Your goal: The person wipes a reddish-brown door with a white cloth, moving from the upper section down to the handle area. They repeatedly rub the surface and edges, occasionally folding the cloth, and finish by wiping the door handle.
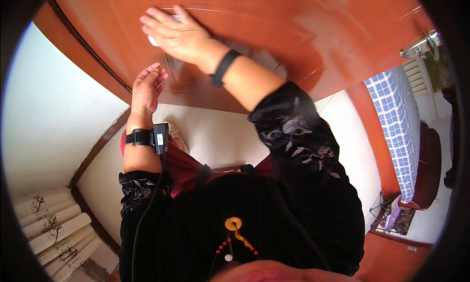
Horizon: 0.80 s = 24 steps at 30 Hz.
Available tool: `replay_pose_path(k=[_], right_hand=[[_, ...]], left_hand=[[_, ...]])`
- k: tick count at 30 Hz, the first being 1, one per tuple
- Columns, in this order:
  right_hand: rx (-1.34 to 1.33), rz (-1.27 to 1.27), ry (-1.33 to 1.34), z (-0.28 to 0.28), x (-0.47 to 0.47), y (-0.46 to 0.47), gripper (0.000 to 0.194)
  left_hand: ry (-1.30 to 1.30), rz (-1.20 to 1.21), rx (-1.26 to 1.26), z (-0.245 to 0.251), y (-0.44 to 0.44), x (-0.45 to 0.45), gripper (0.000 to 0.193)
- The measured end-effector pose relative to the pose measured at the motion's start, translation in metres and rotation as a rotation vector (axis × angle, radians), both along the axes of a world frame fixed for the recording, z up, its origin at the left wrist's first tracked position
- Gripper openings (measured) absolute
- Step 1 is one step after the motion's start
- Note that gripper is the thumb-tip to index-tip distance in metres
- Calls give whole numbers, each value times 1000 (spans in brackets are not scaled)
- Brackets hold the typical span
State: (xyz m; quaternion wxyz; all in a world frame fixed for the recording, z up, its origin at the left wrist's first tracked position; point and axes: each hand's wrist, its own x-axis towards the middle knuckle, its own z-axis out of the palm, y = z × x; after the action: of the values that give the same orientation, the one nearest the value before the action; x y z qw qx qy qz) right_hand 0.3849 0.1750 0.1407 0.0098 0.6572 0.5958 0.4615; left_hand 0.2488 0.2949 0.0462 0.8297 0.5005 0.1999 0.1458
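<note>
My right hand is spread flat against a reddish-brown wooden door. A small white thing, perhaps a cloth or tissue, shows at the edge of the palm and between thumb and fingers. Most of it is hidden under the hand, which is slightly blurred. Lower and to the left, my left hand hangs before the door near its hinge side, with loosely curled fingers and nothing visible in them. A black strap with a small box is around the left wrist; a plain black band is around the right.
A metal door handle is on the door's right side. Beyond the doorway stands a table with a blue checked cloth. To the left are a white wall and a patterned curtain. Pale floor lies below.
</note>
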Motion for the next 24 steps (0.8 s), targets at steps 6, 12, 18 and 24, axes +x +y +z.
replay_pose_path(k=[6,12,18,24], right_hand=[[137,-445,69,15,24,-159,50],[412,-726,131,52,25,-279,76],[716,-378,-61,132,48,-267,68],[629,-359,-132,160,30,-189,62]], left_hand=[[-35,-1,-12,0,-4,-6,19],[-56,-41,-26,12,-11,-15,19],[-82,-54,-15,6,-11,-11,18],[-87,-53,-4,1,-6,-7,17]])
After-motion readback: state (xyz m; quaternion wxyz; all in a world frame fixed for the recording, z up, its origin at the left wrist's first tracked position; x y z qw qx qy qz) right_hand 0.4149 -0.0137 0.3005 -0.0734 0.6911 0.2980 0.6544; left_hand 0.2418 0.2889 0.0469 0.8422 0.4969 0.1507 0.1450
